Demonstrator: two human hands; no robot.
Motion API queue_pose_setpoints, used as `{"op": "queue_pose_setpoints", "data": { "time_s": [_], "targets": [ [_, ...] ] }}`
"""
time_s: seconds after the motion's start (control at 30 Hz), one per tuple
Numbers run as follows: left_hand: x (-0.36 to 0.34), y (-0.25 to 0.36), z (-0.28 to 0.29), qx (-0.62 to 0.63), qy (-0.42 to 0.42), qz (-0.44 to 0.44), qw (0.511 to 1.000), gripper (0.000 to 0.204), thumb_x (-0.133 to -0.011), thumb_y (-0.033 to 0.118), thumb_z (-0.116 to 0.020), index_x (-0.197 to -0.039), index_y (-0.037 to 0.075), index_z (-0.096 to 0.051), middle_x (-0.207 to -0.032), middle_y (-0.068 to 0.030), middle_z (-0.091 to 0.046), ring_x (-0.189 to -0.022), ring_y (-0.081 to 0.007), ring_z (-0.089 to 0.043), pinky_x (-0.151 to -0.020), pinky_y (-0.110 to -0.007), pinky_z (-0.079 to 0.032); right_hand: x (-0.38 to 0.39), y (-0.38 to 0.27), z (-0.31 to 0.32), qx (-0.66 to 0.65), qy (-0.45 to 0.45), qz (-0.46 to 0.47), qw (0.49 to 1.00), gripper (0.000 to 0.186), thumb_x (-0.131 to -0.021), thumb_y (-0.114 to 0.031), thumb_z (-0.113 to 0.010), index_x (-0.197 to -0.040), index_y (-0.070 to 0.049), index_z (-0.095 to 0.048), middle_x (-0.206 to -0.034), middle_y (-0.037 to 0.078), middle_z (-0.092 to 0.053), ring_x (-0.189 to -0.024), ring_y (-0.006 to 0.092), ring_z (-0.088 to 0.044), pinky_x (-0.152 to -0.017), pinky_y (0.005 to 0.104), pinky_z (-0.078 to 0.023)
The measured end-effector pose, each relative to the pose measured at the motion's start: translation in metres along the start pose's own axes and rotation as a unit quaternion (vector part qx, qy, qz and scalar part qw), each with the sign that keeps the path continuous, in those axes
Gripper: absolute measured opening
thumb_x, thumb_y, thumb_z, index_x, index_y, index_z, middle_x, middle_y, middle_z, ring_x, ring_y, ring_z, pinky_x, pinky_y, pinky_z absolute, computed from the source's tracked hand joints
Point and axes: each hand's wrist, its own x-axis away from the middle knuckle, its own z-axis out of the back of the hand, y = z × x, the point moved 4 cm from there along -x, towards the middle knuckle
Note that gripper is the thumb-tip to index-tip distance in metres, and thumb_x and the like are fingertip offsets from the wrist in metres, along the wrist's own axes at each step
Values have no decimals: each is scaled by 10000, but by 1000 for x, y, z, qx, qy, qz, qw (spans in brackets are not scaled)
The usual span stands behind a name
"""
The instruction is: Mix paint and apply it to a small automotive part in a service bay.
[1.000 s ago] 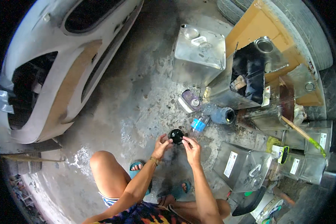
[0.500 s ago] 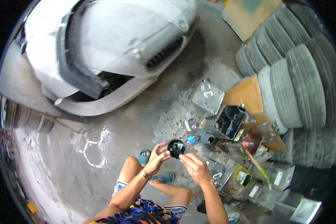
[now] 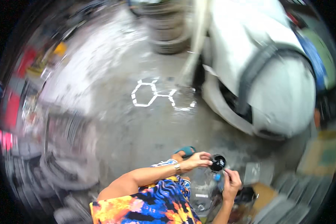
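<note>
My left hand (image 3: 198, 160) is closed on the rim of a small round cup (image 3: 218, 163) with glossy black liquid in it. A watch is on that wrist. Close beside the cup, my right hand (image 3: 232, 180) pinches a thin stick (image 3: 225, 170) whose far end leads to the cup's edge; what kind of stick it is, I cannot make out. A small blue cap-like thing (image 3: 217, 178) lies below the cup, partly hidden by my hands.
A pale car (image 3: 283, 100) with its hood edge masked in dark material stands ahead on the right. Stacked tires (image 3: 168, 37) are at the far middle. Cardboard (image 3: 263, 196) and a metal can (image 3: 252, 172) sit at the lower right. Blurred shelving or clutter (image 3: 59, 149) fills the left.
My view has swung left, so the car and tire stacks shift to the right and the left side of the workshop appears. Both hands still hold the cup and stick together.
</note>
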Motion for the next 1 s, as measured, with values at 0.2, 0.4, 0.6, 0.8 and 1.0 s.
{"op": "queue_pose_setpoints", "data": {
  "time_s": [0.2, 0.4, 0.6, 0.8, 1.0],
  "targets": [
    [95, 15, 30, 103, 115, -162, 975, 600, -857, 227, -754, -1337, 31, -452, -1251, -69, -544, -1147, -159, -572, -962, -310, -502, -13, -96, -62, -66, -78, 50, 994, 69, -846, 11, -657, -912, 1, -640, -831, 49, -559, -704, 134, -548, -601, 267, -438],
    [215, 30, 89, 182, 278, -264, 905, 529, -902, 187, -682, -1319, -40, -448, -1189, -106, -596, -1115, -212, -594, -1008, -415, -492, -1, -197, -142, -12, -178, 293, 939, 97, -846, -39, -669, -915, -33, -601, -860, 126, -601, -795, 316, -595, -705, 412, -477],
    [316, 54, 163, 225, 303, -331, 865, 542, -875, 219, -725, -1283, -42, -483, -1189, -102, -583, -1096, -198, -591, -973, -399, -509, 5, -292, -246, -33, -233, 400, 886, 109, -840, -50, -671, -927, -56, -605, -875, 103, -604, -812, 289, -588, -718, 388, -447],
    [422, 79, 265, 263, 342, -377, 820, 545, -856, 244, -742, -1262, -30, -502, -1181, -95, -594, -1075, -195, -602, -981, -386, -500, 13, -400, -367, -8, -315, 445, 838, 138, -830, -65, -677, -940, -69, -593, -880, 91, -591, -839, 278, -567, -728, 383, -406],
    [513, 127, 358, 249, 397, -392, 792, 440, -884, 202, -696, -1227, -15, -527, -1128, -84, -626, -1052, -174, -616, -953, -377, -517, 13, -491, -489, 15, -401, 517, 756, 117, -823, -52, -669, -906, -71, -589, -871, 78, -588, -817, 272, -562, -716, 380, -382]
  ]
}}
